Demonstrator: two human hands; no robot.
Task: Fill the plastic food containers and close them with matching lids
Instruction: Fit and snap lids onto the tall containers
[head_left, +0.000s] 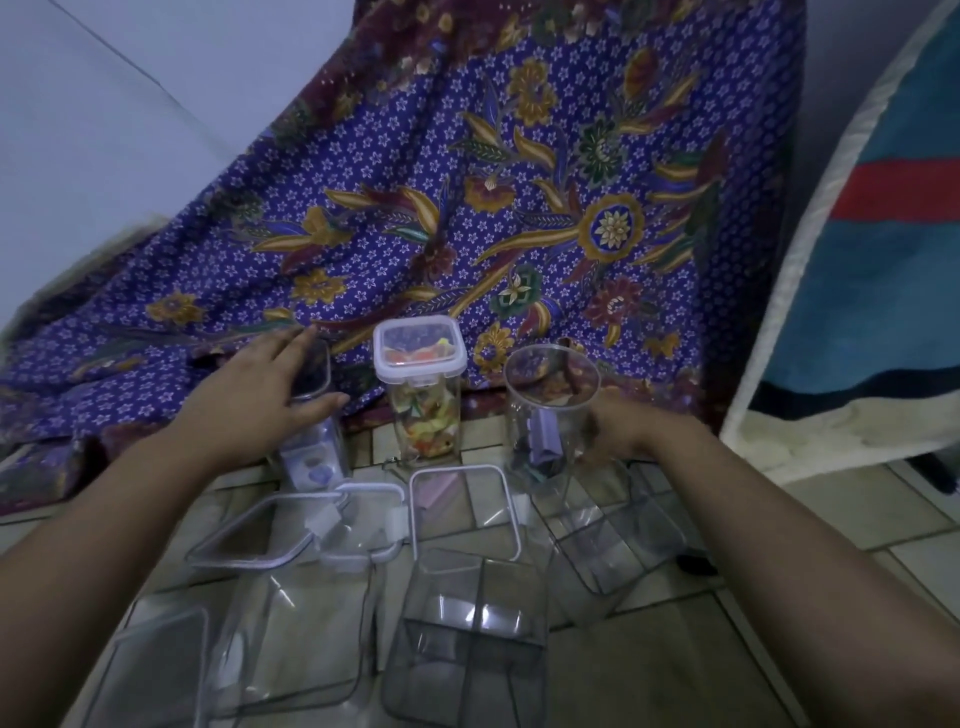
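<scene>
A big purple floral batik cloth (467, 208) is draped across the back, touching the tiled floor (779, 571) where everything's been set. Up front, several empty clear plastic containers (472, 623) are laid out, with loose white-rimmed square lids (462, 504) between them and the back row. In that back row, a tall clear container of colourful snacks (423, 415) is seen already shut with its white clip lid. The left hand (260, 389) is spread flat over the top of the lefthand tall container (314, 415). The right hand (623, 426) is wrapped round the open round clear jar (550, 405), though the fingers are mostly hidden behind it.
</scene>
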